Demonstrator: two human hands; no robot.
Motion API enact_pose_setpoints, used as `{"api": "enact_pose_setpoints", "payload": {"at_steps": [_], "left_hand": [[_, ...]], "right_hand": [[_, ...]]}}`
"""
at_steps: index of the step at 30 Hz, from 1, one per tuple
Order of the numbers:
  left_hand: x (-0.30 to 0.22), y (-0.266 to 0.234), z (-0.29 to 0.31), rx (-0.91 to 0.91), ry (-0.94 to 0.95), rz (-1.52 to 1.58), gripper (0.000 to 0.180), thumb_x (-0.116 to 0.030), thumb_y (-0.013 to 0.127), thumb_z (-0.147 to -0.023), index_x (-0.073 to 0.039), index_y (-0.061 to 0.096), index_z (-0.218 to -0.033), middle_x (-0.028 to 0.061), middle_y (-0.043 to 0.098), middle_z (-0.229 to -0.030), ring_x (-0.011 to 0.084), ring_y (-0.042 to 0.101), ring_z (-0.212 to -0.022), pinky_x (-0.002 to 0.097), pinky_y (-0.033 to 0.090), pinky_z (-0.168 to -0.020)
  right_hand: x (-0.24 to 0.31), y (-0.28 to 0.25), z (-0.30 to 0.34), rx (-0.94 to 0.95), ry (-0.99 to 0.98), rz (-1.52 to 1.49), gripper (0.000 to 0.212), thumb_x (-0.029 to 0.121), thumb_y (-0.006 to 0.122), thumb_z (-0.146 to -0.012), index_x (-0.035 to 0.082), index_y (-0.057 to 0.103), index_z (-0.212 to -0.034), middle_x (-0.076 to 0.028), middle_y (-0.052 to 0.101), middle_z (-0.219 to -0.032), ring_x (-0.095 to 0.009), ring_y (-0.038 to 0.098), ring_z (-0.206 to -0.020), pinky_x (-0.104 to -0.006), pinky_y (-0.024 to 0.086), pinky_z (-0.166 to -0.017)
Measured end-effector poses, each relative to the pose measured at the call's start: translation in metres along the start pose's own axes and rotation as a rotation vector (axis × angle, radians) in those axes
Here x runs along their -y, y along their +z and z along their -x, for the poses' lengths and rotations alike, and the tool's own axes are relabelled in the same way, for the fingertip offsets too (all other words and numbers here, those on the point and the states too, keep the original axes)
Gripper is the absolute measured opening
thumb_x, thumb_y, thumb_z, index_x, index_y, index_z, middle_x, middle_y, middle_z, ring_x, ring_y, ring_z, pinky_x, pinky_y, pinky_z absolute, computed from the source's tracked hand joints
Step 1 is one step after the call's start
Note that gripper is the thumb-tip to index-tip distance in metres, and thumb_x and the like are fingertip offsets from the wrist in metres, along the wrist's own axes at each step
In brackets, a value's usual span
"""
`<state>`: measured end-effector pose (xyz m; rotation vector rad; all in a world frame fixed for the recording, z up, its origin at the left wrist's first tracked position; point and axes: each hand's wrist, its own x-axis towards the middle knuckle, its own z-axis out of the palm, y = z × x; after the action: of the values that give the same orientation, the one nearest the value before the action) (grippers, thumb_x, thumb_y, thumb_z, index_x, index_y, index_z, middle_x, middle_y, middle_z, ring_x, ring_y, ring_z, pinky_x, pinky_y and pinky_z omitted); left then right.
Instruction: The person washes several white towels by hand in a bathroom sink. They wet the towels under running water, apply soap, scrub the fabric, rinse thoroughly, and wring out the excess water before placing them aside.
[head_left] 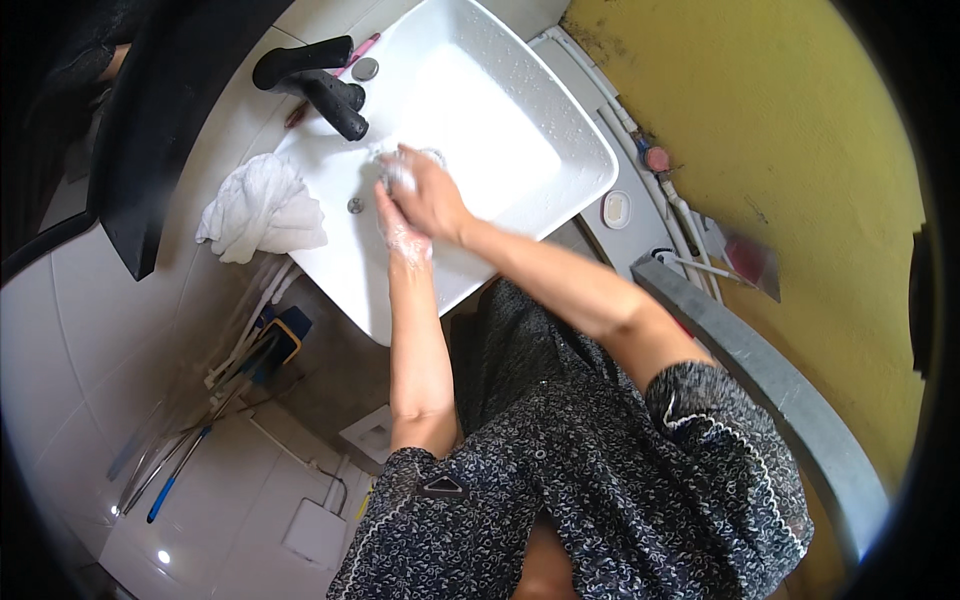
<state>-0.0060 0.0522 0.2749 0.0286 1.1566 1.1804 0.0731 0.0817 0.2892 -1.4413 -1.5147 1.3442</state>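
Over the white washbasin, both my hands are pressed together near its left side, below the black faucet. My left hand is wet, with white lather on its wrist and palm side; its fingers are mostly hidden behind the other hand and the foam. My right hand curls across it, closed and slightly blurred by motion. White foam shows between them, and whether it covers some object I cannot tell. A crumpled white towel lies over the basin's left corner.
A round metal drain cap sits by the faucet, near a pink-handled item. To the right are a small white soap dish, white pipes and a yellow wall. A blue-handled pole leans at lower left.
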Motion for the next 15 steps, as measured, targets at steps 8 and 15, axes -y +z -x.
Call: {"api": "enact_pose_setpoints", "payload": {"at_steps": [8,15], "left_hand": [[0.007,0.013,-0.002,0.147,0.101,0.048,0.057,-0.045,0.038,-0.098,-0.007,0.038,-0.141,0.01,0.044,-0.141,0.0258,0.044,-0.13,0.0427,0.036,-0.107],[-0.042,0.003,0.006,0.137,0.101,0.098,0.051,-0.04,0.045,-0.097,-0.001,0.05,-0.13,0.0118,0.054,-0.129,0.0259,0.051,-0.121,0.0401,0.039,-0.104]], "right_hand": [[-0.054,-0.02,-0.052,-0.082,0.199,0.266,0.031,0.015,0.06,-0.078,0.006,0.067,-0.107,-0.017,0.068,-0.104,-0.034,0.065,-0.098,-0.0405,0.047,-0.092],[-0.042,-0.057,-0.011,0.165,0.31,-0.518,0.049,0.019,0.064,-0.088,-0.003,0.053,-0.129,-0.017,0.062,-0.12,-0.023,0.056,-0.116,-0.0347,0.04,-0.1]]}}
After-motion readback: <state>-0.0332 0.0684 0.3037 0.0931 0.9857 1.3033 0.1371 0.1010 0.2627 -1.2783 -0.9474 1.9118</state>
